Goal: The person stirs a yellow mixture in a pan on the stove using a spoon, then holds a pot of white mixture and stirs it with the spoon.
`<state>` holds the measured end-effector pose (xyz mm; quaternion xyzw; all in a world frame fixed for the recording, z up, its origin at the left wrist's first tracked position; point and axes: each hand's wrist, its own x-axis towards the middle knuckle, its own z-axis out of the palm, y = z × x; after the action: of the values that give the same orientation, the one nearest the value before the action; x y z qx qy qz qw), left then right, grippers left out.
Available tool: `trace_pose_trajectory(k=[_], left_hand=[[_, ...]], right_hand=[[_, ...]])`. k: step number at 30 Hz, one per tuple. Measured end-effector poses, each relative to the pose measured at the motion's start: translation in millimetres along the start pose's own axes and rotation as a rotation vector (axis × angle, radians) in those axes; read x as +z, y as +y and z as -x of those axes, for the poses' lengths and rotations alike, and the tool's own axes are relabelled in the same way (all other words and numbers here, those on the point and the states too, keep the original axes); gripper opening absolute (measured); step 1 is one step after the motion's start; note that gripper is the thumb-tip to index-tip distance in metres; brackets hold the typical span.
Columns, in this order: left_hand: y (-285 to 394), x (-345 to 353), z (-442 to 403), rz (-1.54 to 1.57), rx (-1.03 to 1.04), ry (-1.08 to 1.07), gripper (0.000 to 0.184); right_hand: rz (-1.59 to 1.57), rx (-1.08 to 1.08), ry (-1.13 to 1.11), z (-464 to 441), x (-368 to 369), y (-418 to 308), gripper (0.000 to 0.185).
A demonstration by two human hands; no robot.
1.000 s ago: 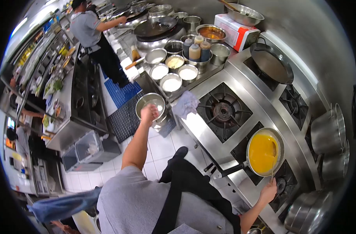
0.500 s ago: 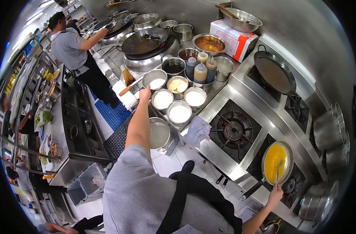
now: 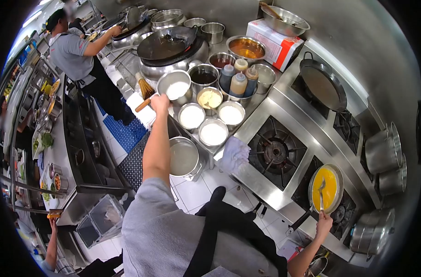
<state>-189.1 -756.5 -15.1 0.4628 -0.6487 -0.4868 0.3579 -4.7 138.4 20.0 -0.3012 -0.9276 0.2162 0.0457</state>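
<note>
My left hand [image 3: 160,103] is closed on the rim of a round metal container [image 3: 186,92] with white powder in it; the container leans to one side. Beside it are several more metal containers, among them one with a pale yellow paste [image 3: 209,98] and others with white powder [image 3: 213,132]. On the right, my right hand [image 3: 324,223] grips the handle of a metal spoon [image 3: 321,196]. The spoon's head rests in yellow liquid, which looks like beaten egg [image 3: 331,177], in a frying pan [image 3: 340,189] on the stove.
Squeeze bottles [image 3: 238,85] stand behind the containers. A crumpled cloth [image 3: 235,154] lies on the stove edge near a burner [image 3: 277,152]. A brush [image 3: 144,92] and a wok [image 3: 166,44] are farther left. A co-worker [image 3: 72,53] stands at the back left.
My left hand has shifted left and away from me, tilting the metal container and moving it the same way. My right hand has moved the spoon's head a little left through the yellow liquid.
</note>
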Motion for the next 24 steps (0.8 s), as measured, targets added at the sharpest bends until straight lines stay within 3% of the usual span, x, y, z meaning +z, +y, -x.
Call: trace_pose_trajectory(k=[4, 5, 6, 8, 15, 19, 20, 24], left_hand=[[42, -34, 17, -0.093, 0.193, 0.092, 0.029], [53, -45, 25, -0.114, 0.216, 0.09, 0.032], [59, -55, 31, -0.313, 0.377, 0.21, 0.035], [66, -71, 35, -0.179, 0.291, 0.133, 0.037], [142, -137, 193, -0.28, 0.531, 0.111, 0.044], [130, -144, 281, -0.296, 0.493, -0.009, 0.046], [119, -143, 297, -0.344, 0.583, -0.005, 0.042], [83, -121, 390, 0.088, 0.178, -0.258, 0.029]], right_hand=[[0.027, 0.116, -0.081, 2, -11, -12, 0.036], [0.088, 0.041, -0.059, 13, -20, -24, 0.037], [0.149, -0.035, -0.033, 20, -28, -32, 0.037], [0.163, -0.044, -0.012, 16, -30, -27, 0.037], [0.238, -0.178, 0.024, -15, -36, 22, 0.04], [0.354, -0.314, 0.067, -37, -45, 57, 0.041], [0.381, -0.341, 0.063, -44, -49, 66, 0.04], [0.405, -0.433, 0.078, -68, -62, 103, 0.042]])
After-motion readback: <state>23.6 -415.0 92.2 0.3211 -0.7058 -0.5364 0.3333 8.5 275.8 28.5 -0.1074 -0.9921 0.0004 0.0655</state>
